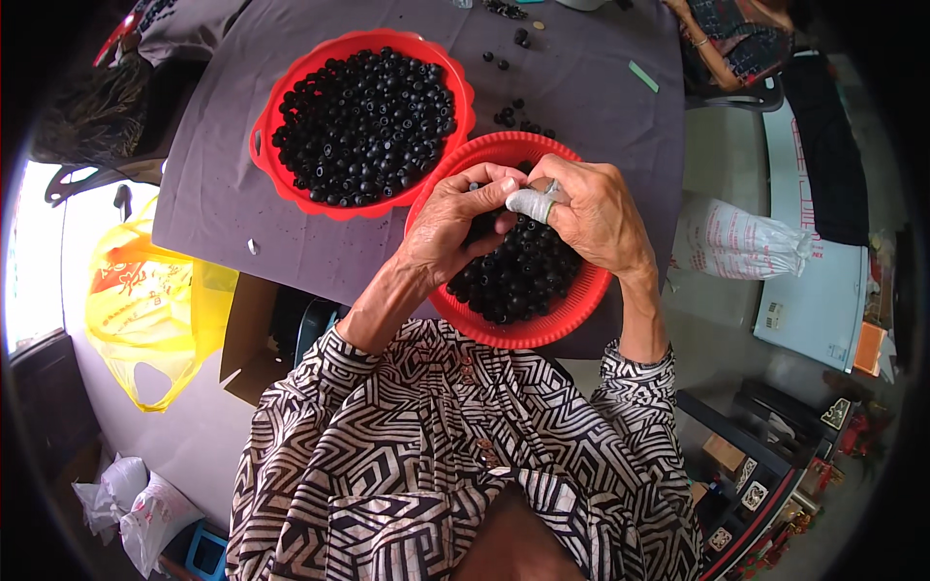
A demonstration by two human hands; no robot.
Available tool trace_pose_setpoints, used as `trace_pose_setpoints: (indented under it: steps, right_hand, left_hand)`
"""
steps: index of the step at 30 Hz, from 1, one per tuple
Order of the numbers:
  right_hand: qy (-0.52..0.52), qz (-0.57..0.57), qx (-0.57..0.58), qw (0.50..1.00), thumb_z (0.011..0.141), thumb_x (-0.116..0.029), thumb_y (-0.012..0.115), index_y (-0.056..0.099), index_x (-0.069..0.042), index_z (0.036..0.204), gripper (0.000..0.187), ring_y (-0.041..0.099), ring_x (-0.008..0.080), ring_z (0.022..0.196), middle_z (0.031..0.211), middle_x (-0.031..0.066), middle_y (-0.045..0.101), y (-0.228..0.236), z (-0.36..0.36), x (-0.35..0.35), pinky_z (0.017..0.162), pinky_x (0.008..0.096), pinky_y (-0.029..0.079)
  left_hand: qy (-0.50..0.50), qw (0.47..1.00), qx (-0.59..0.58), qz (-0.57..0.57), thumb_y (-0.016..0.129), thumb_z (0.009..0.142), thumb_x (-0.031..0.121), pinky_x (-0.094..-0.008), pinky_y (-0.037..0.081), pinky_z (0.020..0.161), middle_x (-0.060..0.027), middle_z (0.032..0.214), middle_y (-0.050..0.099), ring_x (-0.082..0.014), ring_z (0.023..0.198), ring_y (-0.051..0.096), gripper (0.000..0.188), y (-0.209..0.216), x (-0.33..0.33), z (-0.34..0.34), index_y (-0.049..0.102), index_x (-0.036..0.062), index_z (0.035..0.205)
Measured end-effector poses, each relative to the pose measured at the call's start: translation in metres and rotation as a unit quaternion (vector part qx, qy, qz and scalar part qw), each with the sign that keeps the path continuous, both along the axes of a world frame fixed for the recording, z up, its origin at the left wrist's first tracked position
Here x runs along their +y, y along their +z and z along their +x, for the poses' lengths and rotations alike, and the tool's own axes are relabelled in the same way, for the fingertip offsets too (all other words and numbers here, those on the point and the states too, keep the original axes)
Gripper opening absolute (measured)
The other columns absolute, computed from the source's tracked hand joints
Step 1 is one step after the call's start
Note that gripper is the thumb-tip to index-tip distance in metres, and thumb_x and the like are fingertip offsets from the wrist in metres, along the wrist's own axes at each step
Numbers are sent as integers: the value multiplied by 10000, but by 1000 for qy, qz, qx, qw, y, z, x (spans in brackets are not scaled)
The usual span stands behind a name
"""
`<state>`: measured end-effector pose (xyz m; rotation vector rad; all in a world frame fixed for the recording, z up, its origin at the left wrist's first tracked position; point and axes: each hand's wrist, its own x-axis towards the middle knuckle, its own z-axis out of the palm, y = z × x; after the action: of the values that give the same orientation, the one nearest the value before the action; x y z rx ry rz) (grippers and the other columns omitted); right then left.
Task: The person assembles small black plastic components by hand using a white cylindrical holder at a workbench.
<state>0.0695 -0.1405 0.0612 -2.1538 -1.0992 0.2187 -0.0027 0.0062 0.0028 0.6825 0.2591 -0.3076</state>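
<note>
Both hands meet over a ribbed red basket [531,334] that holds many small black round pieces [518,281], some showing ring-shaped open ends. My left hand [455,221] has its thumb and forefinger pinched together, the other fingers curled beneath. Close against it, my right hand [601,218] is closed too, its thumb wrapped in a white bandage [530,203]. Whatever lies between the fingertips is too small and covered to name. To the left, a scalloped red tray [260,145] is filled with similar black pieces [363,126].
A grey cloth covers the table [320,247]; loose black pieces [523,121] and a green strip [643,76] lie toward its far side. Another person's arm [705,44] shows at far right. A yellow bag [155,310] hangs left; a white sack [741,240] stands right.
</note>
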Motion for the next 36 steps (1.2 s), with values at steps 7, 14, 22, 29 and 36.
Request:
trace_pose_setpoints:
  steps: [7,14,22,29,36]
  right_hand:
    - [-46,70,-20,996,748,-244,692,515,-19,751,286,424,126,454,557,44,491,4,3,0,429,276,355]
    - [-22,24,-10,999,716,-328,706,510,-14,758,372,445,172,455,557,70,504,12,5,3,446,301,369]
    - [-10,-36,-1,999,711,-372,695,498,4,756,427,482,248,473,561,118,509,8,10,3,470,332,385]
    - [-12,-47,-1,999,707,-390,697,483,8,730,452,471,264,471,562,125,506,10,8,3,470,343,380]
    - [-16,-55,-24,998,726,-296,685,482,12,722,369,529,304,512,582,149,526,7,7,2,480,355,396]
  left_hand:
    - [16,986,-30,-161,539,867,156,-156,299,350,-42,797,532,-83,579,461,165,-3,0,3,539,25,967]
    - [33,988,-31,-149,531,876,198,-169,306,339,-41,797,535,-87,558,467,190,5,-3,7,539,30,962]
    - [11,994,-57,-93,531,878,211,-178,283,328,-9,715,536,-70,509,464,159,3,-2,9,552,66,941]
    - [18,997,-50,-49,551,867,220,-160,325,357,12,723,540,-60,536,483,138,7,-2,9,563,89,908]
    - [21,998,-35,-46,554,865,221,-157,354,385,13,734,538,-59,553,489,127,6,-3,10,562,101,906]
